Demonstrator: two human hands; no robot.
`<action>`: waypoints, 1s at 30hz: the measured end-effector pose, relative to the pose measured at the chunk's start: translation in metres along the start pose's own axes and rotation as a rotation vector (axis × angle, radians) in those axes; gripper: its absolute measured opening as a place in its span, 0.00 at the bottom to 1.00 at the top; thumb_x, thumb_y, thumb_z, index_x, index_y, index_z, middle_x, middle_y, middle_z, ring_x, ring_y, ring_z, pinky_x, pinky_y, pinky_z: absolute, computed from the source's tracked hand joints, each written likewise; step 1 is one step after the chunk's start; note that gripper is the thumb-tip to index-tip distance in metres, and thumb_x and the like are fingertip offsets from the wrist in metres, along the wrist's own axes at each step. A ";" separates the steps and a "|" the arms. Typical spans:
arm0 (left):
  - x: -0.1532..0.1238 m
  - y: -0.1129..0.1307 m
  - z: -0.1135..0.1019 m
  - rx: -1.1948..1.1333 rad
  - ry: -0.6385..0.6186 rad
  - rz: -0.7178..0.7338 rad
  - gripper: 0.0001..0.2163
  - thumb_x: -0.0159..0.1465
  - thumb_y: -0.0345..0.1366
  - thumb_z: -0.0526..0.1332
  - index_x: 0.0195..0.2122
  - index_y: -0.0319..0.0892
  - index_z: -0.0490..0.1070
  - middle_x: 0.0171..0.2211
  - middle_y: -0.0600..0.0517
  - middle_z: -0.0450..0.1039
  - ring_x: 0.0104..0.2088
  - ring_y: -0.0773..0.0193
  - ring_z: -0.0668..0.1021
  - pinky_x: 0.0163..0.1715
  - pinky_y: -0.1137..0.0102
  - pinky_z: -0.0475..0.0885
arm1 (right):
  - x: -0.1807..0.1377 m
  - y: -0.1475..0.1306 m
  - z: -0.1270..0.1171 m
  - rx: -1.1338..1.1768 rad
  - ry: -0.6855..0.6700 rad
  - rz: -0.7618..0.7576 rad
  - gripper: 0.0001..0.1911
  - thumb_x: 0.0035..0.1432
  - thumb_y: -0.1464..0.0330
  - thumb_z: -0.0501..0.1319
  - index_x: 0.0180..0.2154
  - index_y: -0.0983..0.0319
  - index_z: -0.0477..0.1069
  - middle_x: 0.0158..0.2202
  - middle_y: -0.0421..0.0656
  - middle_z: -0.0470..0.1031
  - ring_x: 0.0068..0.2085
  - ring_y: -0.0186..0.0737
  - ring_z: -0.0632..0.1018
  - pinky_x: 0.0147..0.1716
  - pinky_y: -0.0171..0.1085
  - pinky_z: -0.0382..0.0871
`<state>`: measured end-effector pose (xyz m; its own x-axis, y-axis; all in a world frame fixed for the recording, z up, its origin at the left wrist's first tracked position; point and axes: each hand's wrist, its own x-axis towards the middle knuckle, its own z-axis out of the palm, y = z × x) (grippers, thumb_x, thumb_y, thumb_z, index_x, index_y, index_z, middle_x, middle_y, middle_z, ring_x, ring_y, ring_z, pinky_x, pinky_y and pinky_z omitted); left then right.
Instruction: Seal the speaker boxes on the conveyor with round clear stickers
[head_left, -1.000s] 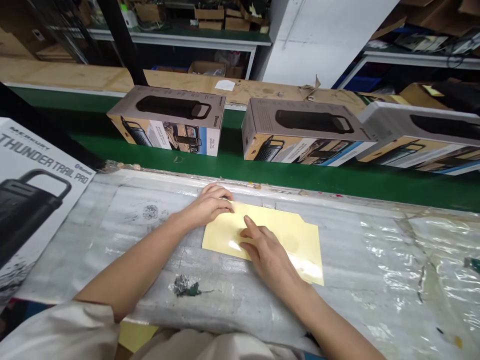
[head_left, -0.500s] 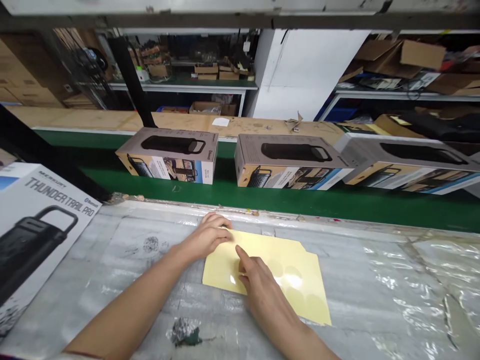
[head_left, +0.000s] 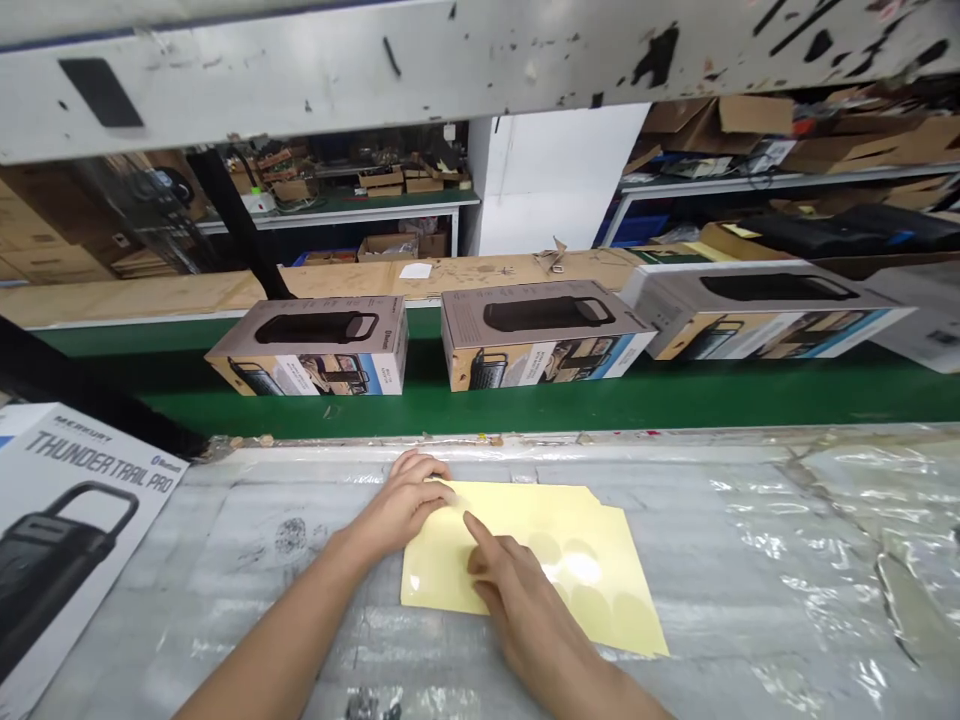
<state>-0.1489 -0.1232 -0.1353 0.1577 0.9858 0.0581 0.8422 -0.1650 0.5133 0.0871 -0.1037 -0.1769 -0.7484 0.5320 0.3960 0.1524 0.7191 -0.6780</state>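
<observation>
Factory bench [head_left: 750,560] wrapped in wrinkled clear film, scuffed and stained. Behind it runs a green conveyor belt [head_left: 675,400] with three speaker boxes lying on it: left box [head_left: 315,345], middle box [head_left: 540,335], right box [head_left: 765,310]. Shelving with cardboard sits in the background. A chipped white beam [head_left: 450,60] crosses the top of the view. A large printed box [head_left: 67,520] lies flat at the bench's left edge.

The yellow sheet [head_left: 570,540] lies flat on the film, mid-bench and close to the person, with faint round shapes on its surface.

The left hand [head_left: 401,505] comes in from the lower left with the forearm angled up-right, palm down. Its fingers are bent over the sheet's far-left corner and touch it. Cannot tell if they pinch the edge or just press on it.

The right hand [head_left: 517,590] comes in from the lower right, palm down, and lies on the near-left part of the sheet. The index finger is stretched out with its tip on the sheet, the other fingers are loosely curled, and it grasps nothing. The two hands are near each other but not touching.
</observation>
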 end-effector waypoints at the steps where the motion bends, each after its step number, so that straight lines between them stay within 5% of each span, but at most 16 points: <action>1: 0.000 0.001 -0.001 0.011 -0.009 -0.002 0.11 0.72 0.32 0.57 0.40 0.47 0.79 0.49 0.50 0.74 0.54 0.57 0.72 0.66 0.52 0.58 | 0.000 0.001 -0.001 0.066 -0.016 0.058 0.47 0.59 0.85 0.50 0.73 0.51 0.40 0.40 0.44 0.75 0.38 0.45 0.78 0.37 0.44 0.80; 6: 0.000 0.002 -0.002 0.067 -0.058 -0.033 0.05 0.66 0.39 0.67 0.42 0.48 0.79 0.52 0.48 0.73 0.55 0.53 0.72 0.68 0.47 0.56 | -0.001 0.006 -0.011 0.384 -0.028 0.204 0.44 0.61 0.82 0.54 0.71 0.45 0.44 0.39 0.40 0.74 0.39 0.41 0.79 0.43 0.42 0.79; 12: 0.003 0.025 -0.004 0.229 -0.166 -0.016 0.13 0.66 0.25 0.61 0.42 0.52 0.81 0.57 0.48 0.71 0.61 0.49 0.70 0.69 0.38 0.51 | 0.018 0.030 -0.073 0.663 0.202 0.237 0.37 0.67 0.72 0.58 0.71 0.51 0.45 0.34 0.38 0.74 0.36 0.41 0.79 0.41 0.44 0.78; 15: 0.015 0.043 -0.010 0.237 -0.324 0.129 0.21 0.62 0.17 0.56 0.41 0.51 0.81 0.54 0.48 0.74 0.58 0.52 0.74 0.65 0.48 0.62 | 0.045 0.062 -0.122 0.664 0.256 0.155 0.39 0.67 0.67 0.62 0.70 0.52 0.44 0.33 0.39 0.74 0.35 0.42 0.78 0.37 0.44 0.77; 18: 0.055 0.057 -0.024 0.181 -0.467 0.192 0.17 0.62 0.19 0.57 0.37 0.48 0.81 0.42 0.51 0.80 0.44 0.59 0.81 0.51 0.64 0.73 | 0.084 0.103 -0.157 0.547 0.322 0.068 0.40 0.65 0.64 0.63 0.70 0.53 0.45 0.34 0.39 0.73 0.36 0.43 0.78 0.38 0.46 0.77; 20: 0.099 0.061 -0.032 0.214 -0.292 0.134 0.14 0.67 0.25 0.57 0.40 0.47 0.80 0.40 0.51 0.81 0.43 0.58 0.81 0.48 0.65 0.75 | 0.112 0.130 -0.167 0.407 0.349 0.009 0.39 0.65 0.65 0.63 0.70 0.54 0.46 0.35 0.39 0.72 0.37 0.43 0.78 0.41 0.46 0.77; 22: 0.150 0.061 -0.035 0.314 0.067 0.041 0.11 0.70 0.32 0.59 0.51 0.44 0.77 0.54 0.44 0.77 0.57 0.50 0.76 0.58 0.57 0.70 | 0.137 0.153 -0.170 0.252 0.336 -0.066 0.37 0.65 0.68 0.62 0.70 0.55 0.48 0.35 0.39 0.73 0.37 0.41 0.77 0.43 0.45 0.76; 24: 0.196 0.055 -0.031 0.414 0.287 -0.035 0.23 0.65 0.36 0.68 0.61 0.41 0.70 0.68 0.38 0.62 0.69 0.41 0.62 0.67 0.46 0.58 | 0.156 0.169 -0.168 0.126 0.302 -0.118 0.37 0.64 0.72 0.61 0.70 0.56 0.50 0.36 0.40 0.73 0.37 0.40 0.77 0.42 0.43 0.76; 26: 0.229 0.045 -0.021 0.461 0.293 -0.078 0.29 0.62 0.34 0.71 0.64 0.40 0.67 0.71 0.38 0.57 0.72 0.40 0.57 0.69 0.43 0.53 | 0.169 0.180 -0.166 0.044 0.245 -0.142 0.37 0.64 0.75 0.58 0.70 0.56 0.51 0.37 0.40 0.73 0.38 0.40 0.78 0.42 0.42 0.77; 30: 0.251 0.026 -0.001 0.431 0.299 -0.108 0.18 0.65 0.28 0.66 0.56 0.43 0.75 0.62 0.44 0.72 0.65 0.46 0.70 0.63 0.50 0.66 | 0.187 0.194 -0.161 -0.059 0.137 -0.180 0.36 0.65 0.75 0.55 0.71 0.54 0.49 0.41 0.43 0.74 0.43 0.45 0.79 0.46 0.46 0.78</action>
<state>-0.0877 0.1194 -0.1065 -0.0421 0.9535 0.2986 0.9908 0.0015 0.1350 0.0810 0.2070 -0.1342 -0.6731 0.4455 0.5903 0.0651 0.8308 -0.5528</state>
